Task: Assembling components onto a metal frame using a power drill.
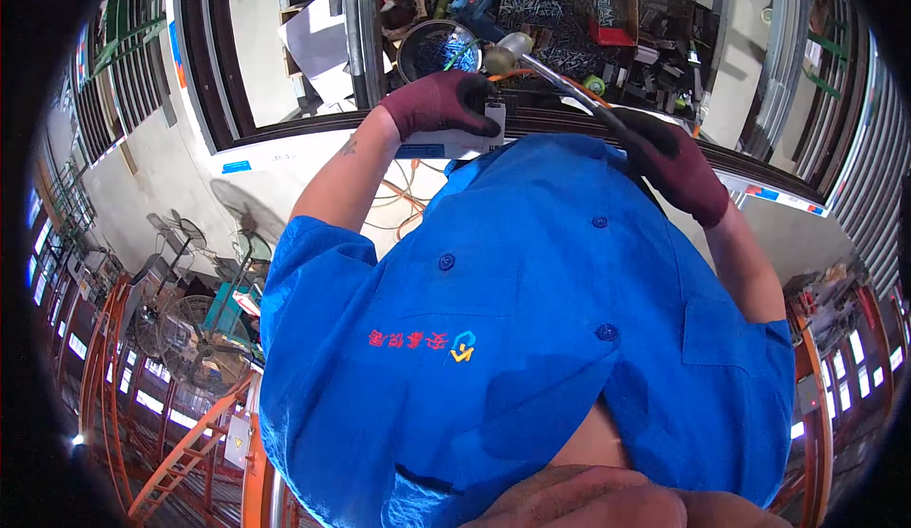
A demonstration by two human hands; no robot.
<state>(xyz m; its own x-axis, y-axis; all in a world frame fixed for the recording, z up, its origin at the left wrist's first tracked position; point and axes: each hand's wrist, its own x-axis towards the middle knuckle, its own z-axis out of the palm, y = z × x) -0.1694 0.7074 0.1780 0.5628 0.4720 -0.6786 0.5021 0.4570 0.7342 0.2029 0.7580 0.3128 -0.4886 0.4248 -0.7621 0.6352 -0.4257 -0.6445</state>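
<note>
My right hand (681,169), in a maroon glove with a dark palm, is wrapped round the grip of a mallet (510,52). The mallet's metal shaft slants up to the left, and its pale head is above the dark frame bar. At the near bar of the dark metal frame (313,128) is my left hand (438,108), gloved the same way. Its thumb and fingers curl toward each other beside a small light-grey piece (495,118). What lies between the fingertips is partly hidden.
Beyond the bar stand a bowl of blue-tinted screws (438,49), a blue power drill (474,8) and a red box (614,14). Loose screws (541,1) are scattered there. An orange cable (410,194) hangs below the bar; fans (195,329) stand at the left.
</note>
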